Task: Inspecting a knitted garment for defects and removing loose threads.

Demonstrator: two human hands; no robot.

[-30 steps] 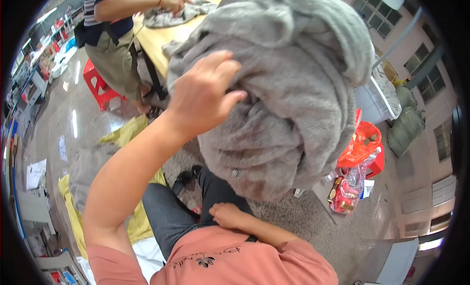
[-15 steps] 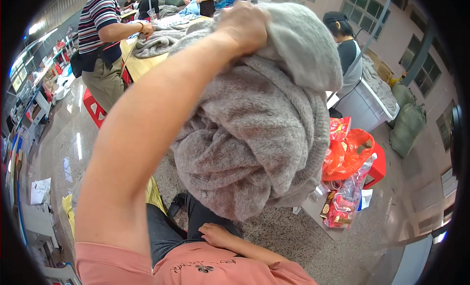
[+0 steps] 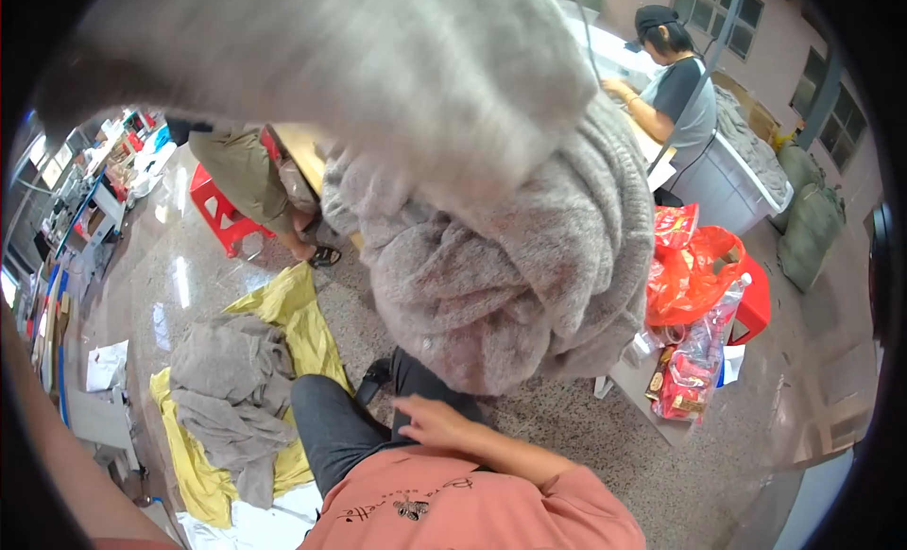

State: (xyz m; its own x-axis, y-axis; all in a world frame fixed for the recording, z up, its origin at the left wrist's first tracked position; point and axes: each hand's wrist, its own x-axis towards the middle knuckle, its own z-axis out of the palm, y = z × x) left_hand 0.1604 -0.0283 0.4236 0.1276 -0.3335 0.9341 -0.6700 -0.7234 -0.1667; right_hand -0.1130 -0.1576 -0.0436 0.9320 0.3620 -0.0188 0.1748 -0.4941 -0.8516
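Head view is filling mostly with a big grey knitted garment (image 3: 510,257), which is hanging in the air in front of the person, bunched into thick folds and drooping down toward the lap. It is looking soft and floppy, bulky rather than heavy, not slippery and not fragile; I judge it would handle best taken by a generous handful of fabric near its top, or by a hem or shoulder seam, since any small pinch would only let the rest sag. The left forearm (image 3: 57,446) is rising along the left edge of the picture and going out of sight behind the cloth, so the left hand itself is hidden and I cannot tell how it is gripping, though the garment seems to be hanging from up there. Below, a yellow sheet (image 3: 283,314) is lying spread on the speckled floor with a heap of grey cloth (image 3: 227,399) resting on it, well apart from the raised garment. To the right, orange and red plastic bags (image 3: 694,281) are sitting near a white bin (image 3: 727,186), where another person in a grey shirt (image 3: 685,96) is working at a table. A red stool (image 3: 222,214) is standing at the left. Smallest, the right hand (image 3: 439,422) is resting on the person's own dark-trousered thigh, fingers loosely spread and holding nothing.
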